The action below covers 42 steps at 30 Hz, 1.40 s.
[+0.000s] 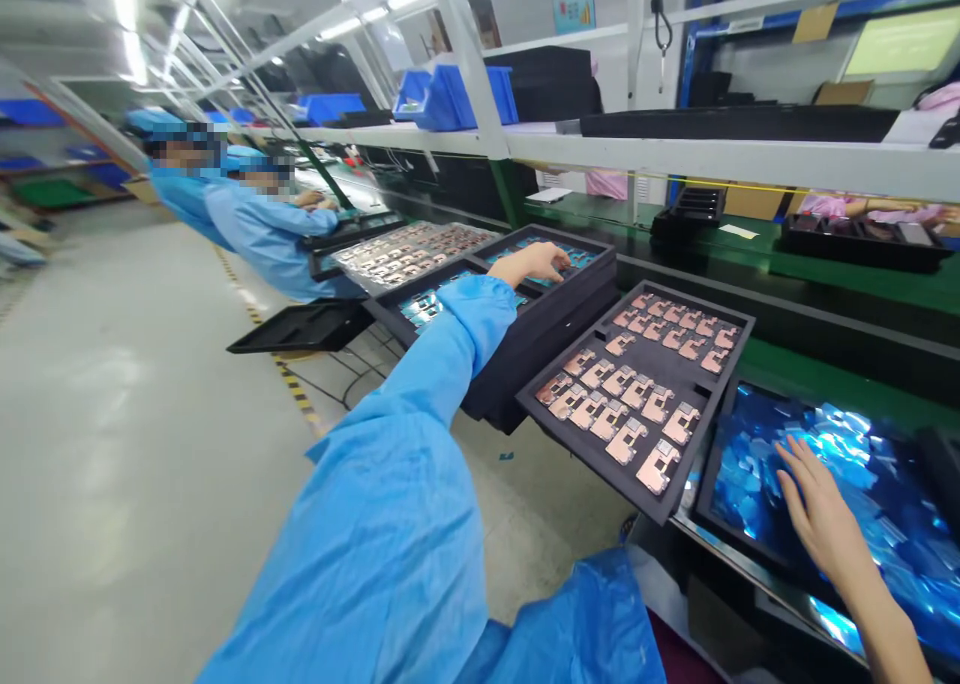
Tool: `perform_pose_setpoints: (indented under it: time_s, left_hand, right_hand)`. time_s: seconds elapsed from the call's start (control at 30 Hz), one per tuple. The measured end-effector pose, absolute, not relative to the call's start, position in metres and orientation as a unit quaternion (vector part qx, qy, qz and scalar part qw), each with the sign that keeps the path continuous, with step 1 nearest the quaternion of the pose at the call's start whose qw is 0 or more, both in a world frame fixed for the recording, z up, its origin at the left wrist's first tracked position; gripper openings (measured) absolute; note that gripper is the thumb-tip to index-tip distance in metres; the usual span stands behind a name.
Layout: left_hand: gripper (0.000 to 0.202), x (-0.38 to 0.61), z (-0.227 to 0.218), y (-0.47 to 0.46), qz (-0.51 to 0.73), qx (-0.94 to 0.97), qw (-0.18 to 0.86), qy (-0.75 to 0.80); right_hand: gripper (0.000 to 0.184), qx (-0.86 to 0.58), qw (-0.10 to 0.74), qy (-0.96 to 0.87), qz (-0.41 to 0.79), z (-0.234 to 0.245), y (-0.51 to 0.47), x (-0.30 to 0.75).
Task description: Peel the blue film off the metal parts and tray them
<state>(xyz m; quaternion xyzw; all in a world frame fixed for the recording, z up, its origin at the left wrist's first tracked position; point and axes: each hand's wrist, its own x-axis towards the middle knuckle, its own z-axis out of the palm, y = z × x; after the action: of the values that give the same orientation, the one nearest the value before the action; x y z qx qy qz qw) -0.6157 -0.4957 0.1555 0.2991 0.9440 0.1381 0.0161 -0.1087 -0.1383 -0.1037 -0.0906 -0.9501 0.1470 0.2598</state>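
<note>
A: Where's the main thing in view?
B: A black foam tray [585,454] of copper plates [634,394], low and right of centre, tilted with its lower corner dipping toward the person.

A: How full is it?
B: Every pocket I can make out holds a plate, in tidy rows, and none looks bare. Just beyond the tray, to its upper left, a stack of black trays [577,242] holds blue-and-copper pieces [424,309]. To the tray's right, a black bin [701,504] holds a loose heap of shiny blue pieces [847,464], not sorted into rows.

A: Which way do the plates lie?
B: The tray's long axis runs from upper right to lower left in the view. The plates slant roughly the same way, though I can't tell which end of each leads.

A: And the hands?
B: The left hand [529,262] reaches over the stack, its grip loosely curled; I can't tell whether it has hold of anything. The right hand [821,509] spreads over the blue heap, its grip wide open and holding nothing visible.

A: Anything farther off?
B: Well left of the tray, a co-worker in a blue gown [262,244] sits beside a tray of copper parts [409,254]. Well to its right runs a green counter [765,249].
</note>
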Motion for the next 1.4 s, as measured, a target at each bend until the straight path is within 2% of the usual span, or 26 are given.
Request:
perform_pose_setpoints:
  time_s: [0.1, 0.17, 0.33, 0.57, 0.63, 0.77, 0.8, 0.83, 0.9, 0.93, 1.0, 1.07, 1.13, 1.27, 1.33, 1.4]
  left_hand:
    - [0.053, -0.624, 0.156, -0.487, 0.109, 0.289, 0.059, 0.949]
    - [0.045, -0.628, 0.158, -0.485, 0.112, 0.280, 0.074, 0.951]
    - [0.025, -0.629, 0.173, -0.489, 0.126, 0.265, 0.050, 0.955]
    - [0.025, -0.601, 0.202, -0.504, 0.089, 0.261, 0.037, 0.960]
    - [0.029, -0.582, 0.210, -0.511, 0.107, 0.255, -0.011, 0.961]
    - [0.053, -0.515, 0.229, -0.525, 0.227, 0.244, -0.190, 0.923]
    - [0.051, -0.492, 0.233, -0.527, 0.281, 0.243, -0.214, 0.904]
    - [0.039, -0.467, 0.235, -0.527, 0.363, 0.244, -0.224, 0.871]
    - [0.024, -0.412, 0.230, -0.524, 0.520, 0.261, -0.185, 0.792]
    - [0.017, -0.384, 0.222, -0.520, 0.578, 0.278, -0.124, 0.757]
    - [0.010, -0.329, 0.196, -0.507, 0.652, 0.280, 0.052, 0.703]
    - [0.014, -0.281, 0.160, -0.487, 0.685, 0.260, 0.235, 0.639]
    - [0.019, -0.239, 0.123, -0.461, 0.697, 0.241, 0.368, 0.566]
    - [0.030, -0.184, 0.055, -0.399, 0.710, 0.205, 0.429, 0.520]
    - [0.041, -0.174, 0.026, -0.368, 0.716, 0.191, 0.416, 0.527]
    - [0.048, -0.174, 0.000, -0.343, 0.727, 0.174, 0.373, 0.549]
  right_hand:
    - [0.050, -0.108, 0.241, -0.951, 0.160, -0.103, -0.137, -0.101]
    - [0.049, -0.115, 0.243, -0.951, 0.155, -0.100, -0.137, -0.098]
    - [0.049, -0.116, 0.251, -0.948, 0.160, -0.095, -0.137, -0.094]
    - [0.049, -0.111, 0.254, -0.949, 0.147, -0.094, -0.137, -0.095]
    - [0.047, -0.120, 0.252, -0.953, 0.114, -0.090, -0.139, -0.094]
    - [0.039, -0.161, 0.296, -0.937, 0.090, -0.081, -0.145, -0.092]
    - [0.037, -0.175, 0.318, -0.927, 0.091, -0.080, -0.146, -0.092]
    - [0.035, -0.189, 0.339, -0.917, 0.090, -0.078, -0.147, -0.093]
    - [0.032, -0.206, 0.368, -0.903, 0.082, -0.077, -0.146, -0.096]
    - [0.031, -0.210, 0.374, -0.900, 0.076, -0.077, -0.145, -0.098]
    - [0.029, -0.210, 0.367, -0.904, 0.069, -0.077, -0.143, -0.101]
    - [0.029, -0.209, 0.348, -0.911, 0.075, -0.079, -0.141, -0.103]
    - [0.030, -0.215, 0.338, -0.912, 0.084, -0.079, -0.140, -0.102]
    - [0.031, -0.256, 0.371, -0.889, 0.074, -0.071, -0.143, -0.093]
    - [0.032, -0.267, 0.385, -0.878, 0.093, -0.062, -0.148, -0.086]
    - [0.034, -0.259, 0.389, -0.867, 0.171, -0.051, -0.156, -0.079]
